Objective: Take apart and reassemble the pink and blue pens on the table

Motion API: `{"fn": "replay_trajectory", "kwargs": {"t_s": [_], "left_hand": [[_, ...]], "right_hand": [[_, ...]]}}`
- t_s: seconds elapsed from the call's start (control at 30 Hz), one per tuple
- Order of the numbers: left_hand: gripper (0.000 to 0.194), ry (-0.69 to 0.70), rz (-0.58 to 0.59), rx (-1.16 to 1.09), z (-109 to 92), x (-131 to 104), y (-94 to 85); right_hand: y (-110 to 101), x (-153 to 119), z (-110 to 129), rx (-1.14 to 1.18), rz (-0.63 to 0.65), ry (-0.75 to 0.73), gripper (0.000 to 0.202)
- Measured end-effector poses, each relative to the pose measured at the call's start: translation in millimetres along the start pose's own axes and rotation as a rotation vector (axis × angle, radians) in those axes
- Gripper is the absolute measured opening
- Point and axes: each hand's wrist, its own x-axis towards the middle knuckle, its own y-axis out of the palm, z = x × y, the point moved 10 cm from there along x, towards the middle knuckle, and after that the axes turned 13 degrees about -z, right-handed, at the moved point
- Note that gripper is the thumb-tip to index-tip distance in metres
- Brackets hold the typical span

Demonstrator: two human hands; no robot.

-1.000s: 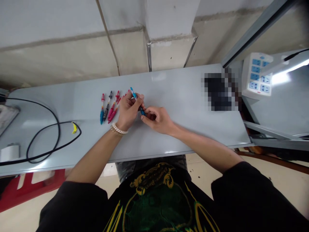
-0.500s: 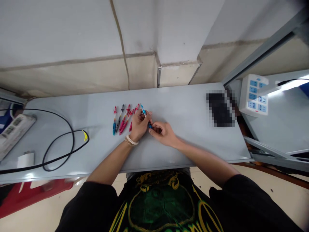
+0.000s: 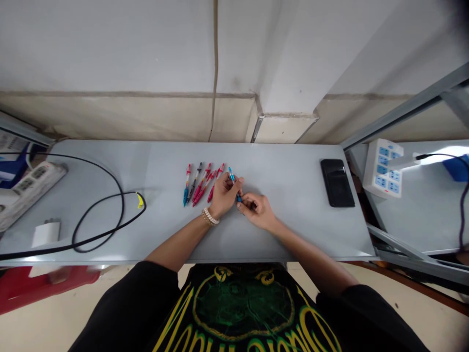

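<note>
Both my hands meet over the middle of the grey table. My left hand, with a beaded bracelet at the wrist, is closed round a blue pen whose clip end points away from me. My right hand pinches at the pen's lower blue end, its fingertips close to my left thumb. Just left of my hands lie several pens: one with a red top and blue grip, a dark one and several pink-red ones, one partly behind my left hand.
A black phone lies at the table's right. Leftward are a looped black cable, a white charger and a power strip. Another socket block stands beyond the metal frame on the right.
The camera view has shifted, so the table and hands appear further right and slightly lower. Both hands keep about the same hold on the blue pen.
</note>
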Motion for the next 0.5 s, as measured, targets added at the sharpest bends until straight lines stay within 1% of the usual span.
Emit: {"fn": "replay_trajectory", "kwargs": {"t_s": [0.2, 0.33, 0.5], "left_hand": [[0.059, 0.005, -0.002, 0.006, -1.3, -0.7, 0.2], [0.064, -0.004, -0.003, -0.007, -0.4, 0.2, -1.1], [0.063, -0.028, 0.007, -0.037, -0.1, 1.0, -2.3]], "right_hand": [[-0.2, 0.2, -0.4, 0.039, -0.012, 0.02, 0.028], [-2.7, 0.6, -0.6, 0.08, -0.052, 0.037, 0.028], [-8.0, 3.1, 0.4, 0.144, -0.112, 0.043, 0.03]]}}
